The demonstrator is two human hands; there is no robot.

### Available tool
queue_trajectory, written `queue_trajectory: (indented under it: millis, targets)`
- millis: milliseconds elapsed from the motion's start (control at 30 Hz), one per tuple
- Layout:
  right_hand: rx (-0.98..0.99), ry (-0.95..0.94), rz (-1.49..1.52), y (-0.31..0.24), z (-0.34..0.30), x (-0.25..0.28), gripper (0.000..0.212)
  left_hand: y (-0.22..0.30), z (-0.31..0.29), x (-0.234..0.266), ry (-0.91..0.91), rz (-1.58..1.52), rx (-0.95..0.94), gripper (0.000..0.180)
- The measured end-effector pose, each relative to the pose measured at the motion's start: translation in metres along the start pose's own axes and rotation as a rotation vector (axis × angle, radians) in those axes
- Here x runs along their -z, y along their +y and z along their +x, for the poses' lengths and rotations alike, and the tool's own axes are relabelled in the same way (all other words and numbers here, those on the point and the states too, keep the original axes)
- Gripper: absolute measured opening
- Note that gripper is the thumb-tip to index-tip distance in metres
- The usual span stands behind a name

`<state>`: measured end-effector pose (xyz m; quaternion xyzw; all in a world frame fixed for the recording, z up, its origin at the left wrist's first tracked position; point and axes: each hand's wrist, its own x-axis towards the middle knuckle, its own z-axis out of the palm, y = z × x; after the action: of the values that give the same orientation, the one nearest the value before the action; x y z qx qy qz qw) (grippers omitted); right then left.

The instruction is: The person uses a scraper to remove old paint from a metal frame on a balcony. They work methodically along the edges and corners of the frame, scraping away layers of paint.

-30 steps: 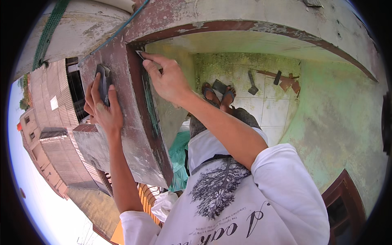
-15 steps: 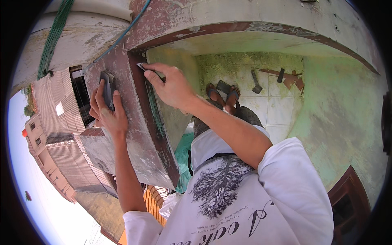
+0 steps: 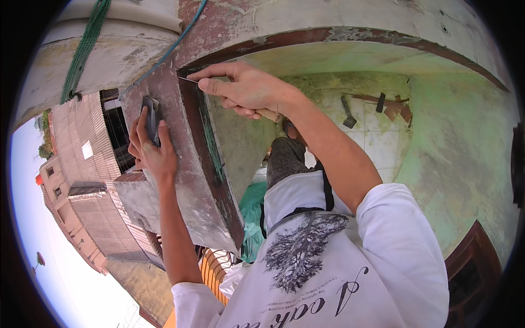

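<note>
The ledge point(image 3: 192, 174), a painted maroon and grey slab, runs beneath both of the person's hands. On its upper face, near the far end, the left hand point(image 3: 155, 156) grips a dark pad point(image 3: 152, 123), forefinger along one side and thumb on the other; the remaining fingers are bent close together beside it. At the ledge's far right corner, the right hand point(image 3: 249, 90) pinches a thin scraper point(image 3: 191, 80) between thumb and forefinger, its blade at the edge; the other fingers curl under the palm. Down the ledge's right side runs a dark strip with green patches point(image 3: 212, 143).

A teal plastic sheet point(image 3: 252, 218) hangs beside the ledge's near end. Right of the ledge, and well apart, a dark tool point(image 3: 348, 112) lies on white floor tiles point(image 3: 378, 145). Left of the ledge stands a corrugated roof point(image 3: 90, 156); a blue hose point(image 3: 170, 50) crosses beyond its far end.
</note>
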<state>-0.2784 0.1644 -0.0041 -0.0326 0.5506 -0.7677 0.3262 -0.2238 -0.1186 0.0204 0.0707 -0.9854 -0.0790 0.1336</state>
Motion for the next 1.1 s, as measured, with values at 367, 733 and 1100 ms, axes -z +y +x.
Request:
queue_trajectory:
  millis: [367, 733, 1100]
  targets:
    - [0.317, 0.272, -0.112, 0.085, 0.008, -0.071, 0.048, 0.001, 0.000, 0.001, 0.014, -0.028, -0.023, 0.053]
    - [0.008, 0.218, 0.076, 0.040, 0.004, -0.021, 0.053, 0.001, 0.001, 0.000, 0.000, -0.112, 0.004, 0.052]
    - [-0.168, 0.288, 0.040, 0.003, -0.006, -0.003, 0.053, -0.004, -0.002, 0.000, 0.018, 0.021, 0.016, 0.053]
